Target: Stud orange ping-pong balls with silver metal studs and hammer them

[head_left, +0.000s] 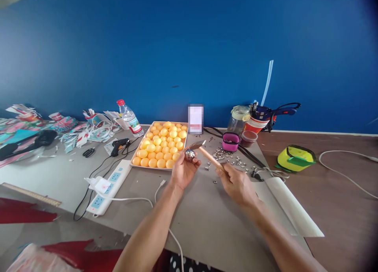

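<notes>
My left hand point(183, 175) is turned palm up, its fingers curled around a shiny silver ball point(189, 155). In my right hand point(238, 184) is a small hammer point(211, 158), gripped by its light wooden handle. Its dark metal head sits just above the ball; I cannot tell whether they touch. Small silver metal pieces point(226, 156) lie scattered beyond my right hand, beside a purple container point(230, 141). Left of my left hand stands a shallow tray point(153, 168) with several orange balls point(158, 148) in it.
A power strip point(117, 177) with a white charger and cable lies at left, near a glue gun point(118, 146) and a water bottle point(130, 118). At right are a clear jar point(238, 120), a paper cup point(256, 124), a rolled white sheet point(292, 205) and a yellow-green case point(295, 158).
</notes>
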### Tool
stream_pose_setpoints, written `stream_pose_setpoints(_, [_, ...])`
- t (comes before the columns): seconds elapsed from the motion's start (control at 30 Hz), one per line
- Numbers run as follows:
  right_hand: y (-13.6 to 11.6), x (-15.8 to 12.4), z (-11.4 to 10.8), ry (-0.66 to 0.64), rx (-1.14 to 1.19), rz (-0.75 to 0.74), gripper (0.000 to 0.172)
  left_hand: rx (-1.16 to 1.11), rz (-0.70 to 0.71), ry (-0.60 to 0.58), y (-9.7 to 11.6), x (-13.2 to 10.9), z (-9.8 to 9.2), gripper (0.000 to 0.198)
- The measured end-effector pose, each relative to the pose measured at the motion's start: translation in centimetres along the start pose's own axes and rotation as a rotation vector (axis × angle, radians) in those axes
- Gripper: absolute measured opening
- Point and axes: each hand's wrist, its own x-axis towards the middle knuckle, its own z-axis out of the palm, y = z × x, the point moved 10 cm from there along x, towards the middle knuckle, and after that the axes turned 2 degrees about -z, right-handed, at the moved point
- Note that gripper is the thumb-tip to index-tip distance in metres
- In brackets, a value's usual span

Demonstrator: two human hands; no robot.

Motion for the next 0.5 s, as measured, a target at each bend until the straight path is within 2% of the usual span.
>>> stream_pose_setpoints(0.1, [0.4,0.1,0.6,-0.052,-0.045,0.019,0.026,-0.006,0.02,0.031,0.3,0.2,-0.4,0.022])
stream_pose_setpoints(0.23, [0.2,0.1,-0.3,0.032,0.032,0.013,0.029,0.046,0.015,0.011,0.4,0.2,-0.3,0.032])
stream_pose_setpoints(0.33, [0.2,0.0,0.1,-0.006,-0.006,0.027,0.026,0.097,0.012,0.059,0.4,0.2,-0.9,0.037])
stream_pose_setpoints(0.4, [0.4,0.0,0.5,-0.045,-0.036,0.041,0.026,0.115,-0.001,0.089,0.3,0.2,-1.3,0.036])
stream_pose_setpoints(0.5, [0.5,0.0,0.1,-0.007,0.019,0.041,0.028,0.114,-0.043,0.086,-0.1,0.2,-1.3,0.028])
